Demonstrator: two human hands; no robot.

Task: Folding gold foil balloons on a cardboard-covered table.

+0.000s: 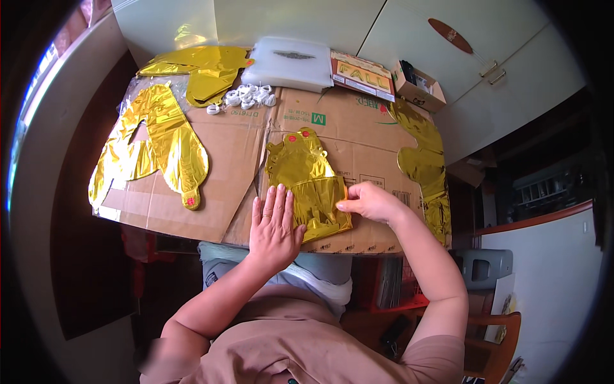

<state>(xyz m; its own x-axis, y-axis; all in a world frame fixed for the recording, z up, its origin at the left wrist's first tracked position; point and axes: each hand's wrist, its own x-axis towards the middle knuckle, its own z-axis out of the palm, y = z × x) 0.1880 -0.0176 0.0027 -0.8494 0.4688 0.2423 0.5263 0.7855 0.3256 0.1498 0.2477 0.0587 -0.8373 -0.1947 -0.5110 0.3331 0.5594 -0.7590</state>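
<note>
A folded gold foil balloon [312,185] lies in front of me near the table's front edge, with small red marks on its far end. My left hand [274,221] rests flat on its left side, fingers stretched out and a ring on one of them. At the balloon's right edge, my right hand [371,201] pinches the foil between thumb and fingers; a bit of orange shows beside the fingertips. To the left is a flat, letter-shaped gold foil balloon [169,137], spread out with a red mark at its near tip.
Cardboard [233,169] covers the table. Along the back are more gold foil [214,73], coiled white ribbons [251,96], a translucent plastic box [288,62], a printed package [362,75] and a small open carton [419,88]. Another foil piece [423,157] hangs over the right edge.
</note>
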